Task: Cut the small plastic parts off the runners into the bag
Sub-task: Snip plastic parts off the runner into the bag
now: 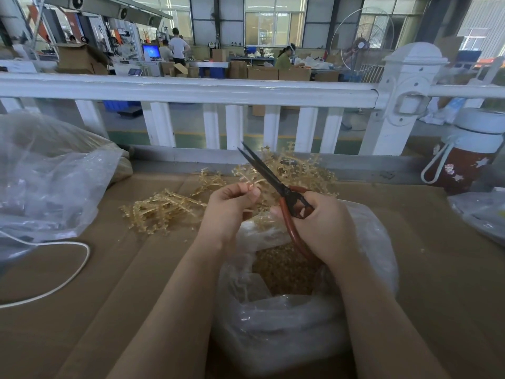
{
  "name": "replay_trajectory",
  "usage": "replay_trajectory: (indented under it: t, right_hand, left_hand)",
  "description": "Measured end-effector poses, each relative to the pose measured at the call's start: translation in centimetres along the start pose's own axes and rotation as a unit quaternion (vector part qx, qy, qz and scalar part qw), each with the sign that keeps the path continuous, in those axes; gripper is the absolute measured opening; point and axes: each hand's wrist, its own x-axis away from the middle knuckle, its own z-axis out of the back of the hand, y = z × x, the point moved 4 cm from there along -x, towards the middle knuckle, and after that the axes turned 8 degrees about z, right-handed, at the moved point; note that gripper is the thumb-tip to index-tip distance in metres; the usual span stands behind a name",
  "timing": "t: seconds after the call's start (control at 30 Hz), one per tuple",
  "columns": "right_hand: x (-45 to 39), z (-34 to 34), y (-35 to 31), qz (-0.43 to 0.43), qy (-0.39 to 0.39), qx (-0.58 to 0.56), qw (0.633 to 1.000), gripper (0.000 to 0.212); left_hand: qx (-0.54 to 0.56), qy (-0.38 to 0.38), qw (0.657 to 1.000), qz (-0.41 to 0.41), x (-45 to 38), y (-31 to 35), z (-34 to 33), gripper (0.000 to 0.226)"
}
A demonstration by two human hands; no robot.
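Amber plastic runners (164,209) lie in two loose heaps on the cardboard-covered tabletop (426,269): one to the left of the hands, one further back by the white railing (191,91) (the single pieces in each are too tangled to count). One pair of scissors (276,181), black blades and red handles, sits in the right hand (319,225), whose fingers curl round the handle loops; the blades stand slightly apart, tips pointing up and away. The left hand (229,206) pinches one runner piece (247,183) between thumb and fingertips, holding it against the blades near the pivot. Directly under both hands stands one clear plastic bag (287,318), its mouth open, with a mass of small amber parts (281,269) inside. A second, larger clear bag (46,181) slumps at the left edge, one white cable (68,274) looping below it. One red bottle (464,160) with a white lid stands at the far right.
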Motion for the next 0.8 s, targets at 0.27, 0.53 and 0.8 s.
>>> replay_trajectory:
  t: [0.27, 0.53, 0.8]
  right_hand:
    - [-0.4, -0.1, 0.0, -0.032, -0.005, -0.160, 0.987, 0.016]
    - [-0.4, -0.2, -0.1, -0.036, -0.021, -0.210, 0.977, 0.014]
    - [-0.4, -0.3, 0.0, -0.046, -0.033, -0.165, 0.985, 0.013]
  left_hand:
    - [-0.045, -0.050, 0.996, 0.061, 0.1, -0.8, -0.9, 0.008]
    - [-0.068, -0.064, 0.995, 0.044, 0.3, -0.9, -1.2, 0.009]
    - [-0.023, -0.053, 0.998, 0.035, 0.0, -0.5, -0.6, 0.006]
